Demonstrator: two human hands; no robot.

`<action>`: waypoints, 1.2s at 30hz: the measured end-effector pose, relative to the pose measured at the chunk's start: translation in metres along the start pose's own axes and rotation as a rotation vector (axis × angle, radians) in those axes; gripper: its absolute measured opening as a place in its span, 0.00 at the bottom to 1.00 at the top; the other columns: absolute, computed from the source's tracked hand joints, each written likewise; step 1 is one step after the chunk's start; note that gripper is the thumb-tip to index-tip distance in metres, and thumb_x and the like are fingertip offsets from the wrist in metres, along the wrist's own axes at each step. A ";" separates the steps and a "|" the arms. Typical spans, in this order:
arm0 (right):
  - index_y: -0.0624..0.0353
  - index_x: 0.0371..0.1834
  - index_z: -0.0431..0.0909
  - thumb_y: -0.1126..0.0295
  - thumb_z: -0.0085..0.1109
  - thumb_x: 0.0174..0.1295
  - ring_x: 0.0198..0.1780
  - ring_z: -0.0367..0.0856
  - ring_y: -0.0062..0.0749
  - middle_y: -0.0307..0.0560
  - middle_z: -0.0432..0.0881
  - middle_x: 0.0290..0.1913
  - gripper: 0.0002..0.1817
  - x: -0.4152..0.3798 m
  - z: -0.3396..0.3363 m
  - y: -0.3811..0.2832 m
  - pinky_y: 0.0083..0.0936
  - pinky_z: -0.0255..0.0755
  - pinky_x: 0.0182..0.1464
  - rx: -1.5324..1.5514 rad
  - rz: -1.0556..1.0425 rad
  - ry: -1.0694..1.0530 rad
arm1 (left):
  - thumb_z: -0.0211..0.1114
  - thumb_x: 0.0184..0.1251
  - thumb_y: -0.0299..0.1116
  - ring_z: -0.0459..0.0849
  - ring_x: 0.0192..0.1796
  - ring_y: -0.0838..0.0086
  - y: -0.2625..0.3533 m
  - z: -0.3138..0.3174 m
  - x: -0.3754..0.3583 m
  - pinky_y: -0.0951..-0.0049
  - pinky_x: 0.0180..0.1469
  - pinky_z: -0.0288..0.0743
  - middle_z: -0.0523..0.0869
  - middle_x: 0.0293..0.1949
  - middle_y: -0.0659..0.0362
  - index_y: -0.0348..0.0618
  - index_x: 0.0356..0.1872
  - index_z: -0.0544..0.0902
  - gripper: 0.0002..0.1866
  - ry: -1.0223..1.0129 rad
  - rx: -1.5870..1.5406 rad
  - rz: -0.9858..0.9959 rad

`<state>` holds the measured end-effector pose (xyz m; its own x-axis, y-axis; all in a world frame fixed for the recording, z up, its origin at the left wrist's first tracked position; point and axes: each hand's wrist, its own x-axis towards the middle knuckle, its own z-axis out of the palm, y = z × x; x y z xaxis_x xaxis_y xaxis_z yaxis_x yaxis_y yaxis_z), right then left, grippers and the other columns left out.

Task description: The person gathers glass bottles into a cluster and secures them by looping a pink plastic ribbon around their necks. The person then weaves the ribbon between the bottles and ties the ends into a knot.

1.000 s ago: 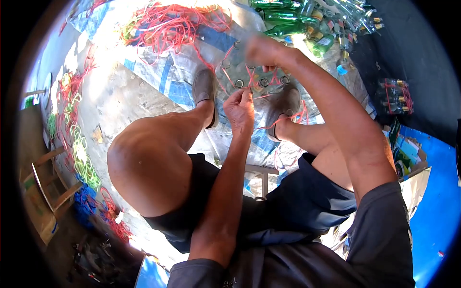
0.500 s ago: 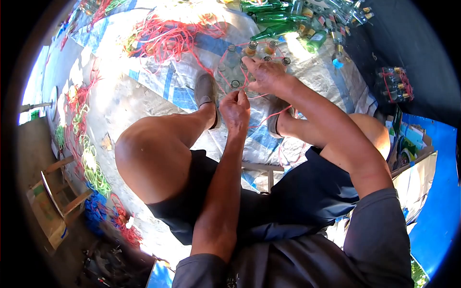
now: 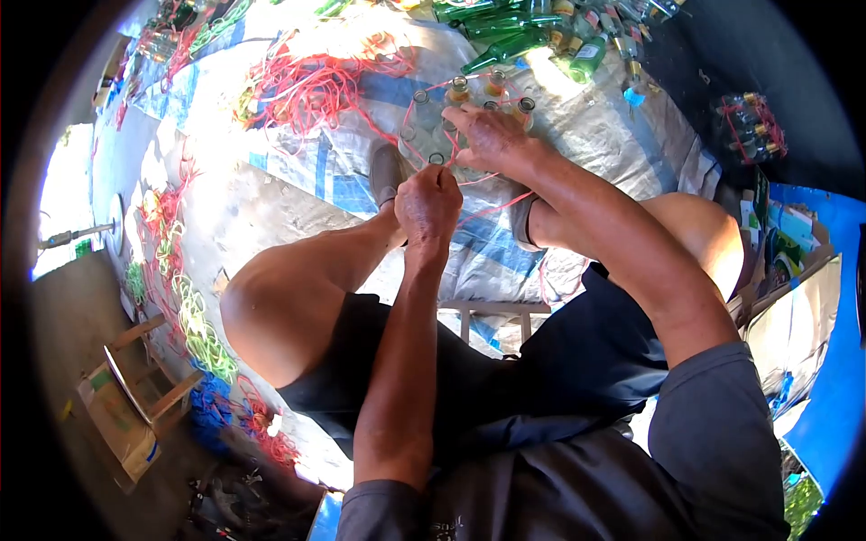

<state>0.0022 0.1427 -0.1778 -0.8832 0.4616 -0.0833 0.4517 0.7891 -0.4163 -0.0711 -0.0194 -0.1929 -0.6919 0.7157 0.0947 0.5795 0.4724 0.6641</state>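
Note:
A group of clear glass bottles (image 3: 419, 122) stands upright on the sheet between my feet, with red plastic string (image 3: 478, 179) looped around it. My left hand (image 3: 428, 203) is closed in a fist on the string at the near side of the bottles. Above the bottle necks on the right, my right hand (image 3: 494, 142) bends over the group. Its thumb and forefinger are at a stretch of the same string, which runs down toward my left fist. My palm hides some of the bottles, and the fingertips' exact hold is hard to see.
A tangled heap of red string (image 3: 311, 86) lies beyond my left foot. Green bottles (image 3: 510, 50) lie at the far side. A tied bottle bundle (image 3: 750, 126) sits at the right, above a cardboard box (image 3: 794, 293). More coloured string (image 3: 194, 316) and a wooden frame (image 3: 135, 388) are at the left.
My left fist has turned and moved slightly left, to the near edge of the bottles. My right hand stays over the bottles. The whole view has shifted a little.

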 end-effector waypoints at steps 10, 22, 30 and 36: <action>0.57 0.57 0.77 0.72 0.69 0.58 0.56 0.87 0.57 0.55 0.84 0.57 0.22 -0.006 0.000 -0.002 0.49 0.82 0.57 0.092 0.038 0.008 | 0.63 0.66 0.39 0.89 0.35 0.42 0.007 -0.027 0.042 0.47 0.40 0.82 0.88 0.28 0.43 0.46 0.30 0.90 0.12 -0.168 0.248 0.187; 0.53 0.68 0.73 0.63 0.77 0.53 0.51 0.89 0.53 0.50 0.83 0.56 0.37 -0.004 0.004 0.004 0.49 0.85 0.50 0.005 0.021 0.000 | 0.72 0.63 0.37 0.88 0.28 0.69 -0.041 -0.011 0.069 0.67 0.33 0.79 0.90 0.26 0.52 0.40 0.36 0.93 0.11 -0.229 0.036 0.020; 0.52 0.68 0.73 0.63 0.77 0.51 0.51 0.90 0.52 0.49 0.84 0.54 0.38 -0.006 0.002 0.002 0.48 0.86 0.49 0.012 0.025 0.002 | 0.73 0.57 0.32 0.89 0.30 0.66 -0.044 -0.004 0.052 0.68 0.38 0.80 0.92 0.29 0.51 0.38 0.38 0.94 0.11 -0.103 -0.220 -0.188; 0.53 0.69 0.73 0.63 0.76 0.52 0.52 0.89 0.52 0.49 0.84 0.56 0.38 -0.008 0.005 0.002 0.48 0.85 0.49 0.003 0.013 0.013 | 0.73 0.61 0.29 0.82 0.30 0.80 -0.040 -0.006 0.030 0.75 0.35 0.75 0.90 0.27 0.58 0.32 0.38 0.93 0.10 -0.034 -0.429 -0.286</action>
<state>0.0091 0.1382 -0.1827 -0.8757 0.4767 -0.0771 0.4624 0.7819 -0.4182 -0.1177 -0.0198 -0.2125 -0.7787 0.6081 -0.1544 0.1356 0.4034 0.9049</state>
